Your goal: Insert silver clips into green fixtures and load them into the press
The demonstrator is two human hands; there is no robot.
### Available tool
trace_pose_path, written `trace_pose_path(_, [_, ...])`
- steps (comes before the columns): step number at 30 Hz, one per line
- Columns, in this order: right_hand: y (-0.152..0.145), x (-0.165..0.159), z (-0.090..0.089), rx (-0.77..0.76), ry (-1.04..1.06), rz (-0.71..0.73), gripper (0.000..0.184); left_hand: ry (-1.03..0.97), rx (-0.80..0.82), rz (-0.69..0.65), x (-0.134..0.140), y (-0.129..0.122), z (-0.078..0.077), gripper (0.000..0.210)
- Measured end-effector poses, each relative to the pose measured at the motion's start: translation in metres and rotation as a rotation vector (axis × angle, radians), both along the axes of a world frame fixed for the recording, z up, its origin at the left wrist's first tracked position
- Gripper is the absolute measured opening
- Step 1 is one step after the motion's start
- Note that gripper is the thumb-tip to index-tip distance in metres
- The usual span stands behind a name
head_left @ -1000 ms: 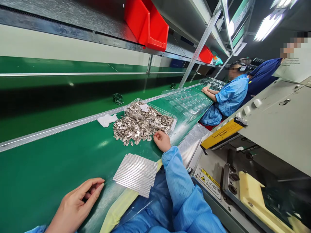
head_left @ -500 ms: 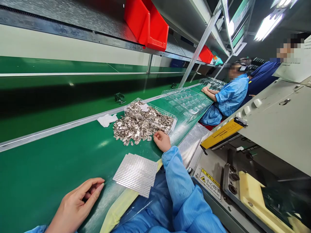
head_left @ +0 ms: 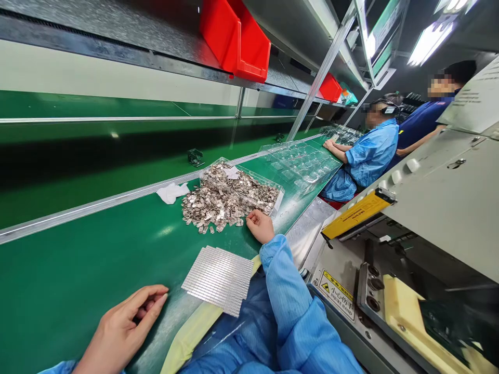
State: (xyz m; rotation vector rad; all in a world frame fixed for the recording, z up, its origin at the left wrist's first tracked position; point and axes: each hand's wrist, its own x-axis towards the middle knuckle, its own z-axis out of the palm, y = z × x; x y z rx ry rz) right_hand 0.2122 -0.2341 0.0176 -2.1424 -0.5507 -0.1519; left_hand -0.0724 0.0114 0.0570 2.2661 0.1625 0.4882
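Observation:
My right hand (head_left: 260, 226) rests at the near edge of a heap of small metal pieces (head_left: 218, 200), its fingers curled and pressed together. What they hold, if anything, is too small to make out. The heap spills from a clear plastic tray (head_left: 277, 203) onto the green table (head_left: 78, 259). Over the table's lower left, my left hand (head_left: 127, 322) is curled, thumb and index tips close together, with nothing visible between them. Between my hands and nearer my body lies a silvery sheet of rows of narrow strips (head_left: 218, 278), overhanging the table edge.
Crumpled white paper (head_left: 171, 192) lies left of the heap. Clear trays (head_left: 304, 161) stand farther along the table. A red bin (head_left: 236, 44) sits on the overhead shelf. A machine with a hand-injury warning label (head_left: 337, 294) is at my right. Two people (head_left: 372, 150) are beyond.
My hands and the metal pieces stay put. The person in dark blue at the far right has shifted, with head and forearm now more in view.

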Motion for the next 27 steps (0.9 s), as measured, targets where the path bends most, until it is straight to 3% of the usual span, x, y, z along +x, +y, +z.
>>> trace_pose_path(27, [-0.0003, -0.0008, 0.0013, 0.011, 0.001, 0.004, 0.015, 0.019, -0.005, -0.019, -0.0005, 0.0022, -0.0033, 0.03])
